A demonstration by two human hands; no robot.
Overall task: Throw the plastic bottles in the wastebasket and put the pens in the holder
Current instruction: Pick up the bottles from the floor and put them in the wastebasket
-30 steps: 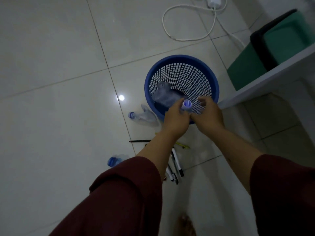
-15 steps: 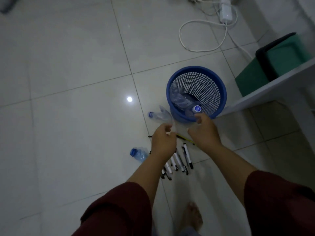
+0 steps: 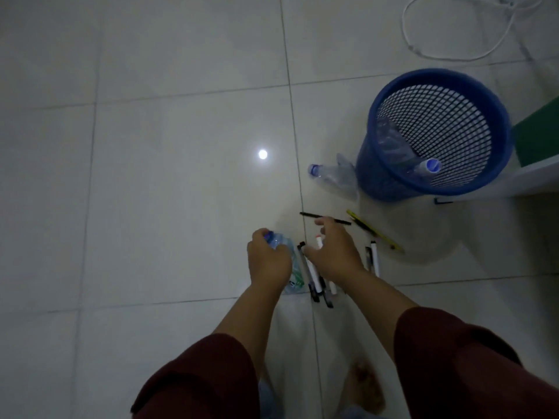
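A blue mesh wastebasket stands on the tiled floor at the right, with clear plastic bottles inside; one blue-capped bottle leans on its near rim. Another crushed clear bottle lies on the floor against the basket's left side. My left hand is closed over a third clear bottle with a blue cap, low on the floor. My right hand hovers with fingers spread just above a cluster of markers. More pens and a thin black pen lie beyond it.
A yellow pencil lies right of the markers. A white shelf edge and a green box sit right of the basket. A white cable loops at the top right. My bare foot is below.
A bottle went from my hands into the basket. Both hands then dropped back from the rim toward me; the left closed on the floor bottle and the right came over the markers.
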